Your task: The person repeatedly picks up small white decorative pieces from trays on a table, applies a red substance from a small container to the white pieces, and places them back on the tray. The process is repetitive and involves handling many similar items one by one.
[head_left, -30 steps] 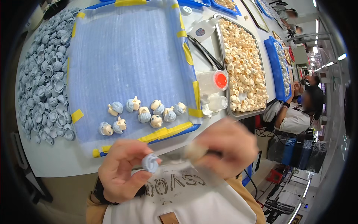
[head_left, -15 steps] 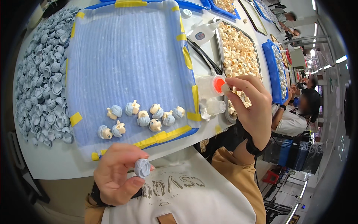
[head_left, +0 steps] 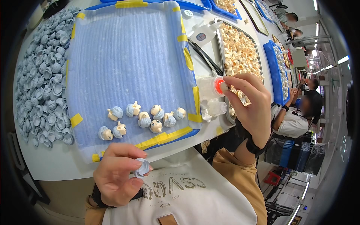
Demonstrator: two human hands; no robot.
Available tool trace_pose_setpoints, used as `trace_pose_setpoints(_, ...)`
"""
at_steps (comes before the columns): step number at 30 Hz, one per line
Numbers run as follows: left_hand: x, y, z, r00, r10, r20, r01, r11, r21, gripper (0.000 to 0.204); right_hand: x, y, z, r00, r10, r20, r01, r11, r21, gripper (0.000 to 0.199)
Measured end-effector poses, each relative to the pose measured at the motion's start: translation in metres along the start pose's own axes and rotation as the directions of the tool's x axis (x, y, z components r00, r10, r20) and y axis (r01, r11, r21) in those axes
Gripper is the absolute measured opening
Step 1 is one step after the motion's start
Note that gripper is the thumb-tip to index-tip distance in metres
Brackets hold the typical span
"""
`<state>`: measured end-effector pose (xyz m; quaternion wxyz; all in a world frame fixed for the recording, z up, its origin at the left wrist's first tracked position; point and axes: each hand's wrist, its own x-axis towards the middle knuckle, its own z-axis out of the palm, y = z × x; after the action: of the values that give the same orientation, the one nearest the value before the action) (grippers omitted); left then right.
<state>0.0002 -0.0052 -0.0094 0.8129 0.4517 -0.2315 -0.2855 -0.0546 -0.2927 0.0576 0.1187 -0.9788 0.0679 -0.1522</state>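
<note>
My left hand [head_left: 119,175] pinches a pale blue doll hair piece [head_left: 142,168] in front of my apron, its hollow side showing. In my right hand [head_left: 252,107], thumb and fingertips grip a small beige doll face piece [head_left: 225,87]. That piece is at the glowing red-orange mouth [head_left: 218,84] of a clear cup [head_left: 205,85]; whether it touches the rim I cannot tell. My fingers hide part of it. Several assembled doll heads [head_left: 156,126] with blue hair lie on the near part of a tray covered in bluish sheeting [head_left: 123,60].
Loose blue hair pieces [head_left: 45,82] are heaped on the left. Right of the tray stand a small clear container [head_left: 216,108], a white squeeze bottle [head_left: 204,34], black tweezers [head_left: 205,56] and a metal tray [head_left: 221,41] of beige face pieces. A co-worker [head_left: 298,116] sits further right.
The hair piece in my left hand has turned from its outer side to its hollow side. My right hand has shifted slightly left, bringing the face piece closer against the red mouth.
</note>
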Motion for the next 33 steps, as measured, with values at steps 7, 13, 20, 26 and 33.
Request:
trace_pose_setpoints(7, -0.001, -0.001, -0.003, 1.0, 0.017, 0.016, -0.018, 1.0, 0.025, 0.024, -0.001, 0.001, 0.0, 1.0, 0.012, -0.012, -0.012, 1.0, 0.01, 0.017)
trace_pose_setpoints(13, -0.001, 0.0, 0.0, 0.999, 0.004, -0.038, -0.005, 0.999, -0.035, 0.026, -0.003, -0.001, 0.0, 0.995, 0.092, -0.048, -0.088, 0.993, 0.079, 0.016)
trace_pose_setpoints(20, -0.002, -0.001, 0.0, 0.999, -0.021, -0.033, 0.019, 0.999, -0.05, 0.031, -0.016, 0.003, 0.006, 0.973, 0.204, -0.103, -0.181, 0.962, 0.204, 0.02)
trace_pose_setpoints(26, -0.002, -0.002, 0.003, 0.998, -0.024, -0.06, 0.018, 0.995, -0.095, 0.03, -0.021, 0.007, 0.007, 0.974, 0.201, -0.108, -0.175, 0.961, 0.214, 0.019)
trace_pose_setpoints(33, -0.002, -0.002, 0.005, 0.998, -0.019, -0.052, 0.013, 0.993, -0.118, 0.031, -0.021, 0.005, 0.006, 0.976, 0.19, -0.108, -0.162, 0.962, 0.221, 0.019)
